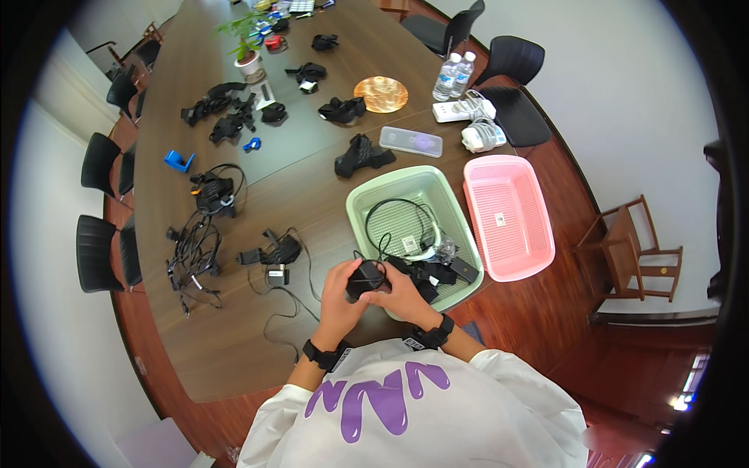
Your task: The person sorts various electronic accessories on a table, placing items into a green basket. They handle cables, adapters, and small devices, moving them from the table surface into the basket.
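Between my left hand (339, 298) and my right hand (405, 297) is a black power adapter (364, 279), gripped from both sides near the table's front edge. A thin black cable loops up from it toward the green plastic basket (358, 221). Inside that basket lie a coiled black cable (374, 212), a white ring-shaped part (434, 241), a clear plastic bag (446, 250), black straps (418, 275) and a small dark box (464, 270). Left of my hands sits a group of black devices (284, 250) with thin cords, beside a small labelled adapter (277, 276).
A pink basket (508, 228) stands right of the green one. Tangled black cables (196, 257) lie at left. Farther back are black straps (361, 155), a clear plastic case (411, 141), power strips (462, 110), water bottles (446, 79) and a potted plant (250, 64).
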### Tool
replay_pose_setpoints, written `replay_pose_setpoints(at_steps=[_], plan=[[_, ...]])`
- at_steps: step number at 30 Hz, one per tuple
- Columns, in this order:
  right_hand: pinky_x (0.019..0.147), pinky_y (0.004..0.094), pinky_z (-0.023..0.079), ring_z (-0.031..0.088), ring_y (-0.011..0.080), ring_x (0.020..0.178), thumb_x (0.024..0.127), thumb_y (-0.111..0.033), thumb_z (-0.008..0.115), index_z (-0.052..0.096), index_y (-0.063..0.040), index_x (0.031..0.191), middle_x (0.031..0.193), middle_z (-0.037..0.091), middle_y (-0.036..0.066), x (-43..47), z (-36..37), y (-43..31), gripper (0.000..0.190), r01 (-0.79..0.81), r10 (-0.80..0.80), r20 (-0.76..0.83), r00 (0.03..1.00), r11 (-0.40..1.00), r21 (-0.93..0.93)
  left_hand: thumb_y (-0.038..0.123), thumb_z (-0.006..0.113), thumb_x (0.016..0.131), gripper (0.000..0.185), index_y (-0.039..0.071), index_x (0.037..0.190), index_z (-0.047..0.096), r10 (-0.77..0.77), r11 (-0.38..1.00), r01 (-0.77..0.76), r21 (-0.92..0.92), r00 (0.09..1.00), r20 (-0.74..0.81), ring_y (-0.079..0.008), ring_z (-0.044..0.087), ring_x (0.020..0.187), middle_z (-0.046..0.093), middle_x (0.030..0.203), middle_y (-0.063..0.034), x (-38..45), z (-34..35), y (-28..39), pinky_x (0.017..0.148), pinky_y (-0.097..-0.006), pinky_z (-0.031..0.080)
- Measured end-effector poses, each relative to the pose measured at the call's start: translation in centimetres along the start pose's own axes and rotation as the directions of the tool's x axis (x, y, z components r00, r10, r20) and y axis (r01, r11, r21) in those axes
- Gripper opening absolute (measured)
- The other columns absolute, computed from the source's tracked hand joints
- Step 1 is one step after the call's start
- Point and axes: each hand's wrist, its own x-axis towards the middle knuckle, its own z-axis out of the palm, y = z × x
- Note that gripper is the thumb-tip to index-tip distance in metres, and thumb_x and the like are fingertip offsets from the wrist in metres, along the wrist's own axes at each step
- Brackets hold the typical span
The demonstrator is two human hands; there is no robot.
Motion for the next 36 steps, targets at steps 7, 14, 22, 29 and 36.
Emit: replay_pose_setpoints(at_steps=[7,14,22,29,36], plan=[[0.073,0.0243,0.049,0.057,0.0069,0.082,0.084,-0.016,0.073,0.06,0.005,0.112,0.094,0.063,0.003,-2.4,-8.2,2.7,0.037,-0.132,0.112,-0.324,0.94,0.99,-0.042,0.012,0.081,0.071,0.069,0.004,0.134,0.053,0.075,0.997,-0.063,-0.045,0.942,0.328,-0.0353,0.053,0.12,0.056,0.131,-0.0168,3.5,7.0,1.3,0.103,-0.0414,0.043],[0.071,0.0294,0.049,0.06,0.0142,0.078,0.087,-0.021,0.069,0.063,0.002,0.109,0.091,0.066,0.006,-3.8,-15.8,7.2,0.031,-0.291,0.309,-0.164,0.937,0.949,0.123,0.014,0.071,0.085,0.038,0.007,0.121,0.063,0.063,0.996,-0.083,0.027,0.894,0.444,-0.0319,0.057,0.113,0.064,0.12,-0.0113,3.0,9.1,-1.8,0.098,-0.0413,0.045],[0.079,0.0448,0.049,0.061,0.0373,0.09,0.072,-0.034,0.078,0.068,0.001,0.095,0.092,0.065,0.018,-3.5,-14.7,6.5,0.044,-0.144,0.039,-0.162,0.986,0.691,-0.708,0.013,0.07,0.082,0.034,0.006,0.115,0.065,0.071,0.981,-0.146,0.127,0.881,0.468,-0.0315,0.059,0.11,0.065,0.115,-0.0096,1.8,9.6,-3.1,0.095,-0.0419,0.045],[0.083,0.0465,0.046,0.058,0.0381,0.093,0.067,-0.028,0.081,0.067,0.001,0.095,0.09,0.06,0.016,-3.8,-14.8,6.5,0.043,-0.223,0.075,-0.219,0.973,0.552,-0.804,0.009,0.067,0.085,0.024,0.006,0.109,0.066,0.026,0.982,-0.08,0.169,0.954,0.299,-0.0295,0.059,0.107,0.066,0.111,-0.0089,-0.6,8.5,-4.7,0.095,-0.0406,0.045],[0.09,0.0459,0.046,0.055,0.0379,0.11,0.064,-0.016,0.084,0.052,0.001,0.129,0.118,0.057,0.019,-4.1,-14.6,6.2,0.074,-0.234,0.06,-0.231,0.971,0.432,-0.871,0.009,0.066,0.084,0.019,0.005,0.104,0.066,-0.227,0.912,0.257,0.318,0.965,-0.129,-0.0332,0.059,0.104,0.065,0.107,-0.0114,-7.0,0.4,-9.8,0.092,-0.0425,0.046]])
